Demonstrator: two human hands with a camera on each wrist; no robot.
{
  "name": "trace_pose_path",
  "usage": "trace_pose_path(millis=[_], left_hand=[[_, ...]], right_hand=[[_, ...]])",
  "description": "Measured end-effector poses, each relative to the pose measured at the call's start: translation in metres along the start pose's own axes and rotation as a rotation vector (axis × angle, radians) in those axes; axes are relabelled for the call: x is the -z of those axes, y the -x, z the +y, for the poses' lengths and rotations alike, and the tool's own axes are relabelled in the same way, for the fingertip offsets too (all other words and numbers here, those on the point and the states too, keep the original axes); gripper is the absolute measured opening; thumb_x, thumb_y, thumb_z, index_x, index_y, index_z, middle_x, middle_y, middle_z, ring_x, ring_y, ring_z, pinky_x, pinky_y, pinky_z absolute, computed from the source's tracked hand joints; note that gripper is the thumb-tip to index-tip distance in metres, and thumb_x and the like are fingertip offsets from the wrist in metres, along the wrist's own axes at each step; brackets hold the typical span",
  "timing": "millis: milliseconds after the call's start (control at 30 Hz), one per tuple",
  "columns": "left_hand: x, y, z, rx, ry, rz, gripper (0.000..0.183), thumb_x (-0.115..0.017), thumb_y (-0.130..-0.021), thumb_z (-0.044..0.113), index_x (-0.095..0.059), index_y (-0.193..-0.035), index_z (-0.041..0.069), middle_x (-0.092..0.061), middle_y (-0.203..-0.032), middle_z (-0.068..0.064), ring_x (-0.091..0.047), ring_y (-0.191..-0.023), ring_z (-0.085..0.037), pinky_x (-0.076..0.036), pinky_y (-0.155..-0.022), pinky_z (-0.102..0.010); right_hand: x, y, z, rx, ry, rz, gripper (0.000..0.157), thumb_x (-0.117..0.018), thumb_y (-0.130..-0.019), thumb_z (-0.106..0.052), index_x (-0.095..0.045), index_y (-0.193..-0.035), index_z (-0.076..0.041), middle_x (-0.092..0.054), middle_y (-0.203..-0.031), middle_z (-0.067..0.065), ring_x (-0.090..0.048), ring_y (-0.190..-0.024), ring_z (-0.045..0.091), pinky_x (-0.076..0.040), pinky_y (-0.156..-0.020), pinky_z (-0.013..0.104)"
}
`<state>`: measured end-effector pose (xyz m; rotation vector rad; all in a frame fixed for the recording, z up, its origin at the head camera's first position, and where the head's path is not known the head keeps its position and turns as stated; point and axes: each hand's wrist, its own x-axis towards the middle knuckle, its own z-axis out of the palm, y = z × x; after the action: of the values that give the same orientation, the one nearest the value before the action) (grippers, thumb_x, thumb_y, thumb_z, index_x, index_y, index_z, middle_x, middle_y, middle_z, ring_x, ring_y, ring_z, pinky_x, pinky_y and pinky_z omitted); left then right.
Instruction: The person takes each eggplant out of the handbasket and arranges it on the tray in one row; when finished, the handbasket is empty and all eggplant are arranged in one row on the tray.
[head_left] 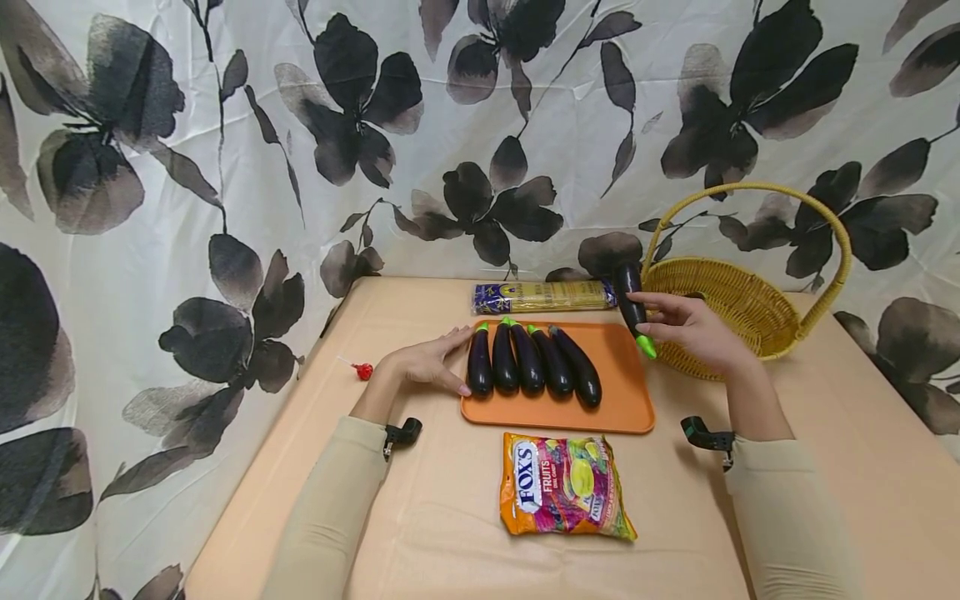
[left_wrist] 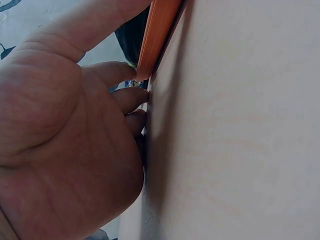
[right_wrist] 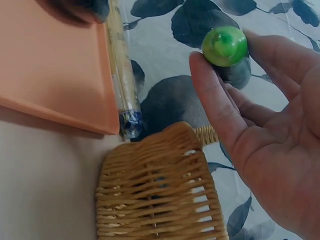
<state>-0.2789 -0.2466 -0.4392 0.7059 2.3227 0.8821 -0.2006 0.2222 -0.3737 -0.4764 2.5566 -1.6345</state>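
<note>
Between thumb and fingers my right hand point(head_left: 693, 329) pinches an eggplant point(head_left: 630, 300) near its green stem end, raised over the gap between the orange tray and the basket. In the right wrist view its green cap point(right_wrist: 224, 46) points toward the camera. Several more eggplants point(head_left: 530, 362) lie side by side on the orange tray point(head_left: 618, 412), green ends toward the back. My left hand point(head_left: 427, 364) rests at the tray's left edge, fingers extended and thumb by the leftmost eggplant. The left wrist view shows its palm point(left_wrist: 75, 135) beside the tray rim point(left_wrist: 155, 37).
A yellow wicker basket point(head_left: 750, 304) with a tall handle stands at the right. Behind the tray lies a packet of pasta point(head_left: 543, 297). A Fox's candy bag point(head_left: 566, 487) lies in front, and a red lollipop point(head_left: 363, 371) at the left. A floral curtain point(head_left: 480, 125) hangs behind.
</note>
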Motion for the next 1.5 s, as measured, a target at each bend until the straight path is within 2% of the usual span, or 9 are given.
trace_pose_path(millis=[133,333,533,667,800,1067,1200,1333,1500], left_hand=[[0.0,-0.001,0.0,-0.004,-0.013,0.002,0.128,-0.094,-0.073,0.047,-0.012,-0.169,0.028,0.001,-0.177,-0.004,0.007,-0.164,-0.025,0.0,-0.132,-0.053],[-0.001,-0.003,-0.001,-0.017,-0.032,0.007,0.128,-0.094,-0.073,0.048,-0.012,-0.169,0.028,0.001,-0.177,-0.005,0.007,-0.164,-0.024,-0.002,-0.132,-0.054],[-0.002,-0.005,0.0,-0.016,-0.023,0.01,0.126,-0.094,-0.074,0.045,-0.013,-0.169,0.027,0.002,-0.177,-0.005,0.007,-0.164,-0.026,0.0,-0.132,-0.054],[-0.003,-0.005,0.0,-0.01,-0.019,0.013,0.126,-0.094,-0.073,0.046,-0.013,-0.169,0.028,0.002,-0.177,-0.004,0.007,-0.164,-0.025,0.0,-0.132,-0.053],[-0.003,-0.004,-0.001,-0.01,-0.032,0.018,0.128,-0.094,-0.072,0.049,-0.013,-0.169,0.029,0.001,-0.177,-0.004,0.007,-0.164,-0.024,-0.002,-0.132,-0.053],[-0.005,-0.005,-0.002,-0.008,-0.02,0.02,0.128,-0.094,-0.072,0.047,-0.012,-0.169,0.029,0.002,-0.177,-0.004,0.007,-0.164,-0.026,0.001,-0.131,-0.054],[-0.006,-0.005,-0.002,0.005,-0.005,0.028,0.13,-0.095,-0.071,0.048,-0.012,-0.169,0.029,0.002,-0.177,-0.004,0.008,-0.164,-0.026,0.002,-0.131,-0.054],[-0.006,-0.005,-0.002,0.007,0.004,0.028,0.131,-0.095,-0.07,0.049,-0.012,-0.169,0.03,0.003,-0.177,-0.004,0.008,-0.163,-0.025,0.002,-0.131,-0.053],[-0.006,-0.005,-0.003,0.004,0.006,0.029,0.131,-0.095,-0.07,0.048,-0.012,-0.169,0.029,0.002,-0.177,-0.003,0.008,-0.163,-0.025,0.002,-0.132,-0.052]], right_hand=[[-0.005,-0.005,0.003,0.018,0.033,-0.067,0.053,-0.067,-0.103,-0.015,-0.052,-0.153,-0.008,-0.066,-0.12,0.014,-0.063,-0.097,0.011,-0.054,-0.071,0.025],[-0.013,-0.011,0.007,-0.017,0.067,-0.131,0.053,-0.069,-0.102,-0.019,-0.054,-0.153,-0.013,-0.061,-0.132,0.019,-0.063,-0.109,0.017,-0.055,-0.081,0.024],[-0.018,-0.014,0.011,-0.041,0.101,-0.181,0.05,-0.069,-0.101,-0.018,-0.058,-0.15,-0.016,-0.059,-0.12,0.017,-0.055,-0.103,0.027,-0.055,-0.078,0.032],[-0.022,-0.013,0.012,-0.064,0.125,-0.192,0.05,-0.071,-0.1,-0.019,-0.059,-0.149,-0.017,-0.058,-0.104,0.017,-0.054,-0.089,0.025,-0.052,-0.07,0.034],[-0.024,-0.013,0.015,-0.07,0.127,-0.201,0.05,-0.071,-0.1,-0.019,-0.06,-0.148,-0.016,-0.057,-0.1,0.019,-0.053,-0.084,0.025,-0.051,-0.068,0.034],[-0.028,-0.015,0.026,-0.095,0.118,-0.252,0.05,-0.069,-0.101,-0.016,-0.058,-0.149,-0.014,-0.058,-0.097,0.019,-0.053,-0.08,0.046,-0.052,-0.065,0.038],[-0.029,-0.016,0.03,-0.108,0.141,-0.262,0.05,-0.07,-0.1,-0.016,-0.058,-0.149,-0.013,-0.058,-0.09,0.014,-0.053,-0.076,0.044,-0.05,-0.064,0.038],[-0.03,-0.016,0.031,-0.121,0.167,-0.267,0.049,-0.071,-0.1,-0.016,-0.06,-0.148,-0.013,-0.056,-0.085,0.011,-0.053,-0.073,0.034,-0.049,-0.065,0.037],[-0.031,-0.016,0.031,-0.145,0.15,-0.299,0.049,-0.07,-0.099,-0.014,-0.06,-0.147,-0.012,-0.057,-0.105,0.018,-0.055,-0.083,0.023,-0.053,-0.072,0.033]])
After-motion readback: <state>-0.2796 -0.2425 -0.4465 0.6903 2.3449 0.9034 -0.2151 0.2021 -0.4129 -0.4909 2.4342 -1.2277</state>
